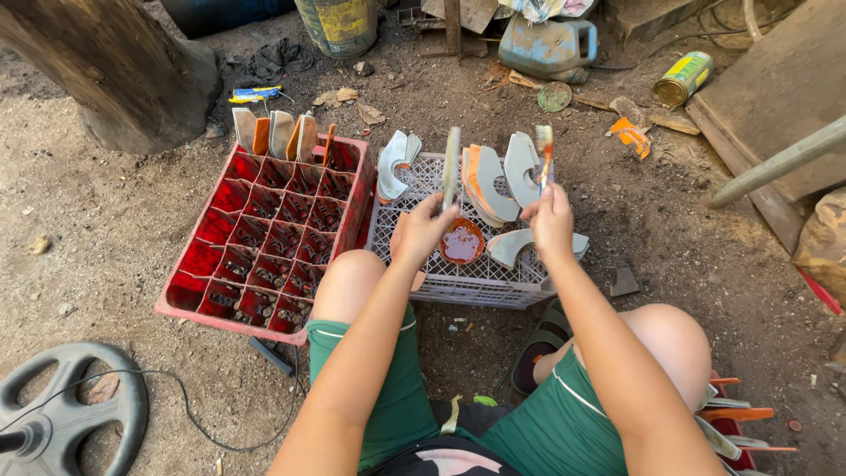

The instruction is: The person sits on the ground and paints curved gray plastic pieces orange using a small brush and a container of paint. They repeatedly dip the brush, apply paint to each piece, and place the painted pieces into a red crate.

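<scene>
Ground: bare dirt (106, 220) all around, littered with scraps, and the person sits low with both knees up.
Red crate: big divided plastic crate (264, 238) lies to the left of the knees, its cells dark, and a row of curved pieces (278, 132) stands along its far edge, some pale, some orange.
Grey crate: flat mesh crate (480, 282) sits upside down right in front, just beside the red one, serving as the tabletop.
Curved pieces on it: several pale crescent shapes (493, 185) lean and lie on the mesh, a few edged in orange.
Jug and cans: blue-grey jug (551, 44) and a yellow-green can (683, 78) lie at the far side, well apart from the hands.
Paint dish: small round dish (462, 241) of orange-red paint rests on the mesh between the two hands.
Left hand: left hand (423, 229) is closed around a thin pale piece (451, 167), held upright, edge toward the camera.
Right hand: right hand (551, 220) grips a paintbrush (545, 154), bristles up and tipped orange, near the held piece but not touching it.
</scene>
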